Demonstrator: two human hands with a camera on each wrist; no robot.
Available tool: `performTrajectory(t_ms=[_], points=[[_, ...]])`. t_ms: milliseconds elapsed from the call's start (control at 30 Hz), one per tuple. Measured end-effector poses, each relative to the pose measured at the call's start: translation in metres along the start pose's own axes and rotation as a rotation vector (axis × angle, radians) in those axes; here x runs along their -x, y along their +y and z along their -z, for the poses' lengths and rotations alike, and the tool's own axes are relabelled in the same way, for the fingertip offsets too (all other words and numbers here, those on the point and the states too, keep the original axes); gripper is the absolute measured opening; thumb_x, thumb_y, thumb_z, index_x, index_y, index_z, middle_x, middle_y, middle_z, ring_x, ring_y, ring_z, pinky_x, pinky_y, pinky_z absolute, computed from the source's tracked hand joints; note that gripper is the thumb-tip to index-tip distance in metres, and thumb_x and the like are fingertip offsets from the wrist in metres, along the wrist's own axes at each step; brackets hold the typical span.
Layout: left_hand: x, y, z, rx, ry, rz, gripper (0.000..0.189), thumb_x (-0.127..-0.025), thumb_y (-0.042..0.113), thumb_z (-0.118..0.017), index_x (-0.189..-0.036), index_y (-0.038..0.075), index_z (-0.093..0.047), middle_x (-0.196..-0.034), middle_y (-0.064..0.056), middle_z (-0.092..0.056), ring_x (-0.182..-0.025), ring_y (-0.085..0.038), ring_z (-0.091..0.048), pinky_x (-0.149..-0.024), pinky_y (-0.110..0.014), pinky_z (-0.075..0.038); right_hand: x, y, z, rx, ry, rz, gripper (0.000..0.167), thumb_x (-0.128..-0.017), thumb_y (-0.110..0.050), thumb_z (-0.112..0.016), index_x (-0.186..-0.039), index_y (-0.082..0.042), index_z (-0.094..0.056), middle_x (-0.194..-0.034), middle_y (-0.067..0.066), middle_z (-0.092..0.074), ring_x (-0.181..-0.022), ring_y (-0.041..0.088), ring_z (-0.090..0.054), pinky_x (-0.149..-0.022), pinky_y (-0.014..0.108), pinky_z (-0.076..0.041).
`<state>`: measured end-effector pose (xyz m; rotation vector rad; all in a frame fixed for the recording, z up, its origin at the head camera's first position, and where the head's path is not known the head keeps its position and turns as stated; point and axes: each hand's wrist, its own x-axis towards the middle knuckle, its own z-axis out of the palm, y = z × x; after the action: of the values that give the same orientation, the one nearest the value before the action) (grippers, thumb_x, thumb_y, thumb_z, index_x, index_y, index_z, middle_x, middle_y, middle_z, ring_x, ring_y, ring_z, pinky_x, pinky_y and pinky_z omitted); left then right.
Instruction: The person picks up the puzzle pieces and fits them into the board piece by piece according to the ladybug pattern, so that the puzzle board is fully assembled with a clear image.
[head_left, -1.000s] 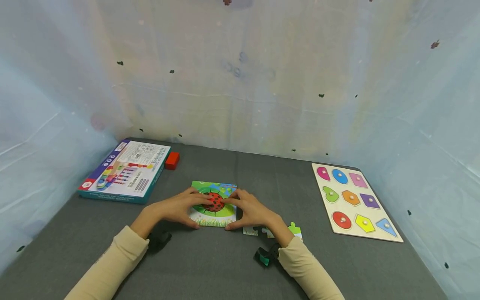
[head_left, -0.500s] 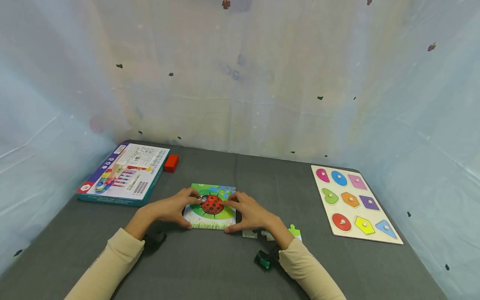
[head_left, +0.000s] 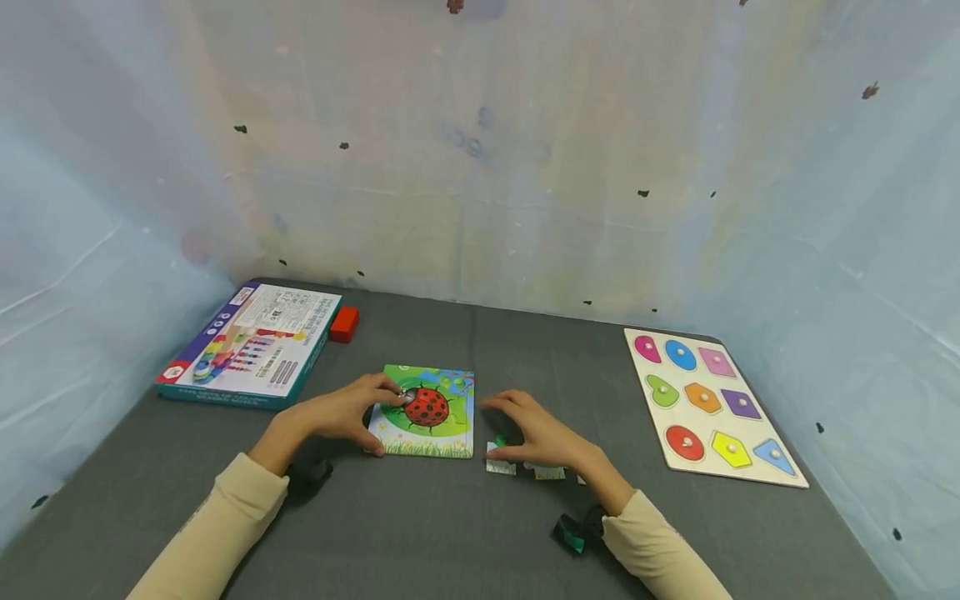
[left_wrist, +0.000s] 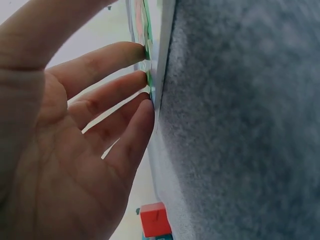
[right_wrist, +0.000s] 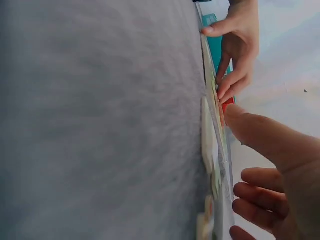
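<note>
The ladybug jigsaw puzzle, a square board with a red spotted beetle on green, lies flat on the dark grey cloth. My left hand rests on its left side, fingertips on the picture and thumb at the near left corner. In the left wrist view, the fingers touch the board's surface fairly straight. Right of the puzzle, my right hand holds nothing, its fingers loosely bent over several loose puzzle pieces, among them a grass-edged piece near the thumb and another grass piece. The hand partly hides these pieces.
A knob puzzle board with coloured shapes lies at the right. At the back left is a flat toy box with a red block beside it. Pale plastic sheeting hangs behind and at both sides.
My right hand has let go of the ladybug puzzle and moved right, over the loose pieces. My left hand has shifted slightly left, uncovering more of the beetle.
</note>
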<state>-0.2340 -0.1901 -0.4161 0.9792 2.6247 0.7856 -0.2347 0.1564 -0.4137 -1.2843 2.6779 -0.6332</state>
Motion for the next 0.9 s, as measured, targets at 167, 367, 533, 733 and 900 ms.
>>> performTrajectory(t_ms=[167, 367, 533, 733, 900], points=[[0.001, -0.004, 0.002, 0.021, -0.008, 0.000, 0.077, -0.070, 0.042, -0.080, -0.133, 0.008, -0.052, -0.134, -0.010, -0.039, -0.126, -0.031, -0.033, -0.099, -0.052, -0.033, 0.014, 0.000, 0.001, 0.056, -0.003, 0.033, 0.066, -0.080, -0.044, -0.071, -0.132, -0.010, -0.051, -0.125, 0.005, -0.046, -0.114, 0.017, -0.042, -0.093, 0.039, -0.039], [0.001, -0.006, 0.004, 0.032, -0.017, -0.014, 0.077, -0.071, 0.042, -0.079, -0.133, 0.008, -0.051, -0.136, -0.011, -0.038, -0.127, -0.033, -0.032, -0.100, -0.054, -0.032, 0.021, 0.003, -0.002, 0.069, 0.050, 0.068, 0.058, -0.079, -0.042, -0.073, -0.126, -0.012, -0.057, -0.116, 0.001, -0.050, -0.105, 0.013, -0.043, -0.086, 0.036, -0.039], [0.002, -0.007, 0.005, 0.039, -0.022, -0.015, 0.076, -0.072, 0.042, -0.078, -0.134, 0.008, -0.051, -0.136, -0.010, -0.038, -0.128, -0.034, -0.031, -0.100, -0.055, -0.031, 0.023, 0.005, -0.006, 0.050, 0.081, 0.080, 0.051, -0.080, -0.040, -0.072, -0.123, -0.015, -0.060, -0.110, -0.001, -0.053, -0.103, 0.011, -0.044, -0.085, 0.036, -0.038], [0.002, -0.007, 0.005, 0.043, -0.020, -0.006, 0.075, -0.072, 0.040, -0.078, -0.134, 0.009, -0.051, -0.135, -0.011, -0.039, -0.127, -0.035, -0.031, -0.100, -0.057, -0.029, 0.022, 0.006, -0.008, 0.047, 0.110, 0.086, 0.048, -0.079, -0.041, -0.073, -0.119, -0.016, -0.063, -0.108, -0.003, -0.055, -0.101, 0.011, -0.047, -0.085, 0.035, -0.040], [0.002, -0.006, 0.002, 0.030, -0.008, -0.008, 0.073, -0.072, 0.042, -0.078, -0.132, 0.009, -0.053, -0.133, -0.011, -0.042, -0.124, -0.033, -0.035, -0.099, -0.056, -0.032, 0.017, 0.003, -0.007, 0.025, 0.109, 0.092, 0.044, -0.080, -0.040, -0.072, -0.116, -0.017, -0.063, -0.109, -0.003, -0.056, -0.101, 0.012, -0.050, -0.086, 0.035, -0.043]])
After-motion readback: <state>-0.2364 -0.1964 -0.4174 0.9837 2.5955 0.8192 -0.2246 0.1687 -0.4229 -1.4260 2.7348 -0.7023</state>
